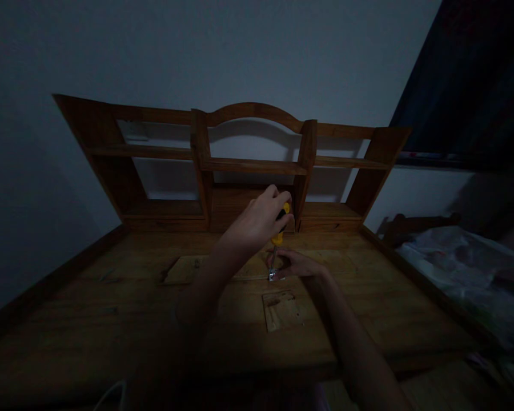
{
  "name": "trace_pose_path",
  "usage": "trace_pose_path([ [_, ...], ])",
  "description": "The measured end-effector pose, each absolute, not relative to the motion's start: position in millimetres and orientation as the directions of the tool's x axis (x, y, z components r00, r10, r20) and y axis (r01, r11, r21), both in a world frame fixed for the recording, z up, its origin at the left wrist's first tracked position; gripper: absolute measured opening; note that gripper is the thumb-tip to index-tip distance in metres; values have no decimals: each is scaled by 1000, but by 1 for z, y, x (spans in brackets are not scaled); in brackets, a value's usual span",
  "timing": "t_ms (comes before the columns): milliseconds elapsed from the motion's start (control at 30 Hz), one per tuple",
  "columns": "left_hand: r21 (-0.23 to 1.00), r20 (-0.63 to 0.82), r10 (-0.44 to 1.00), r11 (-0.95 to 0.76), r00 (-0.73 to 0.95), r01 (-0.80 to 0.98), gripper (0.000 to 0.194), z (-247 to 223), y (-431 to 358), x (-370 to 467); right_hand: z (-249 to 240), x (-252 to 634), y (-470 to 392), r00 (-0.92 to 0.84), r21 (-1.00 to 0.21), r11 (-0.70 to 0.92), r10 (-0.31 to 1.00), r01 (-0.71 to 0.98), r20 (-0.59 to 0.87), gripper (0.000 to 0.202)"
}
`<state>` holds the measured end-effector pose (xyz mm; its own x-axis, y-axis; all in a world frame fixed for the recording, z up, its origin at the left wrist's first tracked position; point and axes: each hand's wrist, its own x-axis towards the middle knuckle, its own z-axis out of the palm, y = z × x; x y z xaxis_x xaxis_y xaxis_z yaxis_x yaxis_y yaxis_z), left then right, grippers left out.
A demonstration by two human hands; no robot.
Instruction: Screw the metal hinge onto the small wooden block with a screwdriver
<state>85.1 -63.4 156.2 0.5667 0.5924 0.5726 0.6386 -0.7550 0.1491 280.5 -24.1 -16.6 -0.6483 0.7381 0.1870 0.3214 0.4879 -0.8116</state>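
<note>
My left hand (260, 216) is closed around the yellow and black handle of a screwdriver (277, 238), which stands nearly upright. The screwdriver's shaft points down to a small shiny metal fitting (272, 274), whose exact kind is too dark to make out. Low beside the shaft, my right hand (298, 264) has its fingers closed on the fitting. Beneath both hands a long wooden board (184, 269) lies across the desk, partly covered by my left forearm. Nearer to me is a small square wooden piece (281, 311) with dark marks.
The wooden desk (381, 297) has raised side edges. A shelf unit (252, 165) with several compartments rises at its back, against the wall. Thin dark items (107, 275) lie on the left. Off the right side is a pile under clear plastic (449, 257). The room is dim.
</note>
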Motion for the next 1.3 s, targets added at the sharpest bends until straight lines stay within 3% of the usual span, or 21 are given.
trace_pose_path([
  [200, 112, 525, 541, -809, 657, 577, 39, 153, -66, 85, -20, 282, -22, -638, -798, 492, 748, 348, 183, 46],
  [400, 157, 578, 608, -738, 545, 656, 28, 151, -68, 92, -19, 281, -22, -647, -812, 484, 741, 326, 181, 48],
  [667, 217, 613, 622, -725, 487, 654, 28, 153, -59, 89, -16, 280, -23, -646, -803, 493, 741, 335, 185, 44],
  [933, 294, 534, 563, -823, 630, 486, 41, 158, -64, 81, -12, 279, -27, -640, -808, 483, 747, 338, 180, 47],
  [1100, 293, 589, 618, -764, 521, 574, 32, 152, -66, 92, -10, 279, -28, -650, -816, 477, 740, 326, 173, 47],
  [1300, 184, 591, 666, -661, 456, 727, 32, 149, -67, 97, -15, 279, -25, -652, -813, 489, 735, 317, 188, 46],
])
